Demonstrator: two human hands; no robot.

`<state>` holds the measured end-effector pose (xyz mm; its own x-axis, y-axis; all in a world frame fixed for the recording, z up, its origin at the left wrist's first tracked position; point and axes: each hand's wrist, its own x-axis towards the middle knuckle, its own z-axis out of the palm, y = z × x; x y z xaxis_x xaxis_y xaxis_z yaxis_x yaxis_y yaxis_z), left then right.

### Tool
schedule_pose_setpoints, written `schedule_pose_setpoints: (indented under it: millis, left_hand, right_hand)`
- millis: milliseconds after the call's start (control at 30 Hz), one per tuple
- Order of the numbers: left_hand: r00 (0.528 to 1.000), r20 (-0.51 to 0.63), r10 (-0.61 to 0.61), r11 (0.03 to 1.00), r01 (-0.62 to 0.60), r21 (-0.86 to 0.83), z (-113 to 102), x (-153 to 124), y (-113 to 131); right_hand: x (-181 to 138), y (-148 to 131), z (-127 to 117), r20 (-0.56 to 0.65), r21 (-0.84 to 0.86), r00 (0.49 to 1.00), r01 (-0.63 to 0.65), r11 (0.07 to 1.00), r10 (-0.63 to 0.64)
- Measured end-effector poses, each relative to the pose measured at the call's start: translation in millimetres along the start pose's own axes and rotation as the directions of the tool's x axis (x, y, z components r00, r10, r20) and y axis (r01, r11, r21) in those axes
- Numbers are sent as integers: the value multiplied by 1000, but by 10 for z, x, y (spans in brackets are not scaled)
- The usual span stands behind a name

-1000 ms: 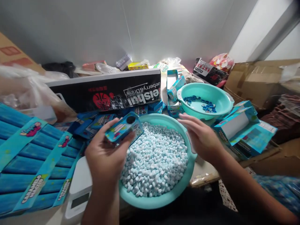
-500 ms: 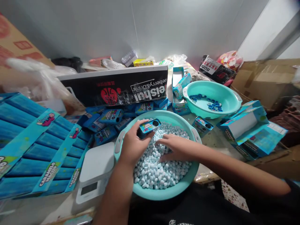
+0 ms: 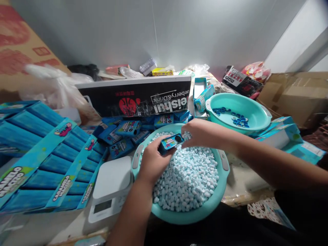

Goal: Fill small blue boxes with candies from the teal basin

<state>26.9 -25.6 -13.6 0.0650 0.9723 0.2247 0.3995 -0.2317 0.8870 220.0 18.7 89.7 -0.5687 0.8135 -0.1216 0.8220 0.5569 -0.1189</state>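
Note:
A small blue candy tin [image 3: 170,142] with a dark round hole in its top is gripped in my left hand [image 3: 153,159], above the near basin. My right hand [image 3: 194,133] is beside the tin's right end, its fingers curled around several pale candies [image 3: 187,135]. Below both hands, a turquoise basin [image 3: 188,218] holds a heap of small white and pale blue candies [image 3: 189,181]. Part of the heap is hidden by my hands and the tin.
A white digital scale [image 3: 112,179] stands left of the basin. Stacked blue display boxes [image 3: 51,164] fill the left. More blue tins [image 3: 126,128] lie before a black carton [image 3: 107,99]. Another turquoise basin [image 3: 256,124] at the right holds several blue round pieces [image 3: 240,121].
My right hand has risen out of the candy heap with candies in it and come up to the tin. The tin stays in my left hand. The view has shifted slightly.

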Motion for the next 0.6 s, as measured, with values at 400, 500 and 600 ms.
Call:
schedule_pose_setpoints:
  millis: [400,500,600]
  left_hand:
    - [999,23,44,999,-44,-24,-24,0,42]
    - [999,23,46,999,-45,-24,-22,0,57]
    - [999,21,46,999,-46,-11,-23,0,70]
  right_hand:
    - [239,-426,-237,145,-318,988,-3,948,52]
    - [195,-429,-222,131,-290,990,-7,957,47]
    - [160,-414,-199,94,-258,996,12,966,12]
